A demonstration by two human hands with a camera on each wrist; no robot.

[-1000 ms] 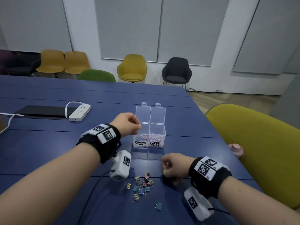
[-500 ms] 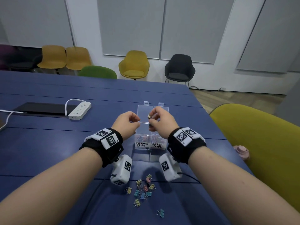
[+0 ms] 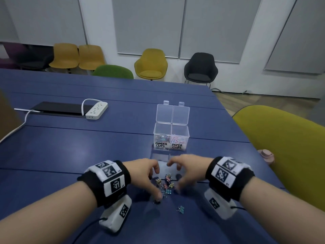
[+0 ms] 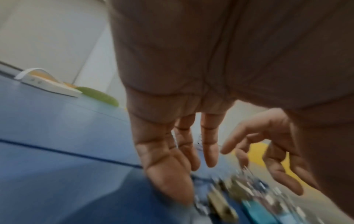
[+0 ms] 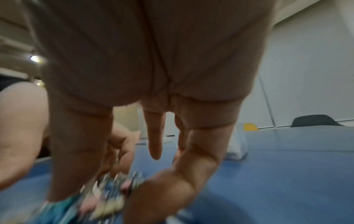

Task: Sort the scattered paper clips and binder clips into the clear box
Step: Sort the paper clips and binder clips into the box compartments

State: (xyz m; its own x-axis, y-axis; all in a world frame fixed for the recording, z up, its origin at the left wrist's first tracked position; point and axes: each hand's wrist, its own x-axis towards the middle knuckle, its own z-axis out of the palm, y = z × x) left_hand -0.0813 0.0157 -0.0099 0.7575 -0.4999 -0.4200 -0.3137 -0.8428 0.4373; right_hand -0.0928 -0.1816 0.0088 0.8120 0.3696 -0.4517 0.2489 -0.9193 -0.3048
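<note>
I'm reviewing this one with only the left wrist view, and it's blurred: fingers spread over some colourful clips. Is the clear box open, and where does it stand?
Observer: Yes. In the head view the clear box stands on the table beyond the pile of clips, with its two lids tipped up and back.
Operator: Which side takes binder clips?
Observer: The left compartment is labelled BINDER CLIPS and the right compartment PAPER CLIPS. Both hold some clips.
Operator: Anything outside the pile?
Observer: One teal binder clip lies apart, nearer the person than the pile. The left hand and right hand flank the pile and hold nothing.
</note>
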